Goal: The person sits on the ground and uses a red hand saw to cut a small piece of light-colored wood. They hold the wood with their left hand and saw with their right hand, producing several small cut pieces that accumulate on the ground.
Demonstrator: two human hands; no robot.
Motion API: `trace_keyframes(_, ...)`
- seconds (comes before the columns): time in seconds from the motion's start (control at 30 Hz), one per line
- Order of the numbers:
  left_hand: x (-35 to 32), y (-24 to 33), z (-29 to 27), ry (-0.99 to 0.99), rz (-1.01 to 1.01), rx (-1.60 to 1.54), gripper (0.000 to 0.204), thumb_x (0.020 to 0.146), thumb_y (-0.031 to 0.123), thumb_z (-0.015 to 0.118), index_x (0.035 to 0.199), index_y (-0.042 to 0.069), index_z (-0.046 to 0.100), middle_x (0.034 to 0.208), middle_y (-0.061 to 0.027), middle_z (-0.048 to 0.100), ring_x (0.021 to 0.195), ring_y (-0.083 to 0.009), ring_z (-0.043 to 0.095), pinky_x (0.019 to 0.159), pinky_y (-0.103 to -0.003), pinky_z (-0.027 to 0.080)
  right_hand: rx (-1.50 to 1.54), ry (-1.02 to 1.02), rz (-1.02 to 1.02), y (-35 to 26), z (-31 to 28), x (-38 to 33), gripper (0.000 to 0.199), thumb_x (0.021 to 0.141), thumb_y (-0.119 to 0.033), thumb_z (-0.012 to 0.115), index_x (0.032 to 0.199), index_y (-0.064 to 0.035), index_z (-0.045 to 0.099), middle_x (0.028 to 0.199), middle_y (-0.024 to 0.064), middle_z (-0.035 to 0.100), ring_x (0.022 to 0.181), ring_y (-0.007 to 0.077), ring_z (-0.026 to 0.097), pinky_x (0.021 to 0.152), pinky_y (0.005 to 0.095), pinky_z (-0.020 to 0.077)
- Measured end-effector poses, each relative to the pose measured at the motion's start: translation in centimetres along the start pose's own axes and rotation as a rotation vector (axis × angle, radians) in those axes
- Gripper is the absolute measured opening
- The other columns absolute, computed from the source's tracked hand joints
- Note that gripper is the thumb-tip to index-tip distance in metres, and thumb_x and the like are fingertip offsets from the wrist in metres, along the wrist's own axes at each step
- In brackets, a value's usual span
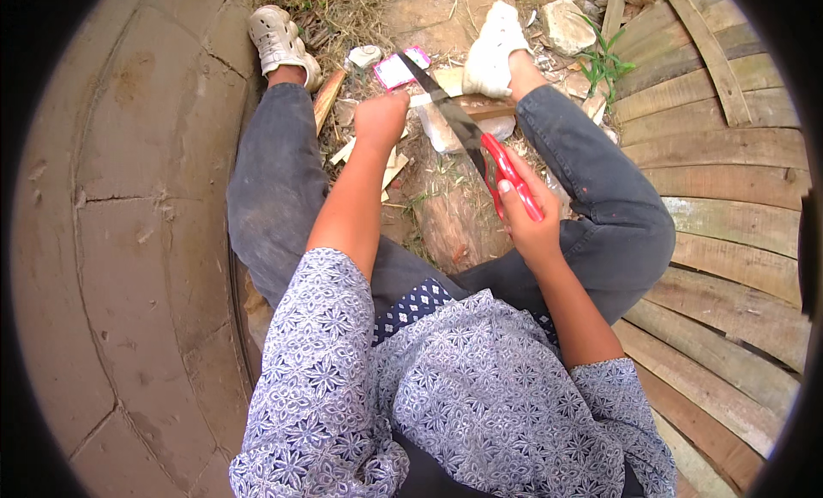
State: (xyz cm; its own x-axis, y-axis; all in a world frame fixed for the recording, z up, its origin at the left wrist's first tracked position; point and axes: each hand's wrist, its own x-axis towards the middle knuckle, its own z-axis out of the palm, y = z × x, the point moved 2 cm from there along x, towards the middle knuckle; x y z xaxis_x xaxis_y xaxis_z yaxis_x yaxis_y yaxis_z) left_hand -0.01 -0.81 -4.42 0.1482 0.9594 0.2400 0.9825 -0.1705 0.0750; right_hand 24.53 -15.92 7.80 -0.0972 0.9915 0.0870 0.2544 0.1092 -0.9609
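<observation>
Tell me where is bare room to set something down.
Brown patch between the trouser legs, left of the saw handle, looks mostly bare; also earth between dry grass and right shoe. Crowded around the left hand: wood scraps, pink packet.

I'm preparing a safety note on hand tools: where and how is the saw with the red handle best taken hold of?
Take the saw by its red handle, from the person's near right side. Its long dark blade slants away and to the left, so that approach likely keeps off the blade. The right-hand grip is closed on the handle.
</observation>
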Motion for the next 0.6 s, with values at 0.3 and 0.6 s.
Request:
trace_keyframes(0.3, -0.2, 0.8, 0.1, -0.163, 0.011, 0.012, 0.007, 0.082, 0.010, 0.058, 0.088, 0.007, 0.061, 0.081, -0.0159, 0.070, 0.072, -0.0319, 0.071, 0.059, -0.043, 0.056, -0.034, -0.033, 0.086, 0.4, 0.1, -1.5, 0.047, 0.095, -0.010, 0.060, 0.140, 0.0014, 0.051, 0.117, 0.0124, 0.066, 0.098, 0.0102, 0.059, 0.087, 0.0251, 0.0465)
trace_keyframes(0.6, 0.3, 0.6, -0.9, -0.349, -0.056, -0.076, 0.020, 0.082, 0.022, 0.059, 0.094, 0.006, 0.064, 0.086, -0.0184, 0.071, 0.080, -0.0360, 0.070, 0.071, -0.048, 0.056, -0.051, -0.037, 0.178, -0.4, -2.2, -3.8, 0.049, 0.096, -0.015, 0.061, 0.141, 0.0000, 0.051, 0.115, 0.0117, 0.067, 0.091, 0.0097, 0.059, 0.083, 0.0253, 0.0472)
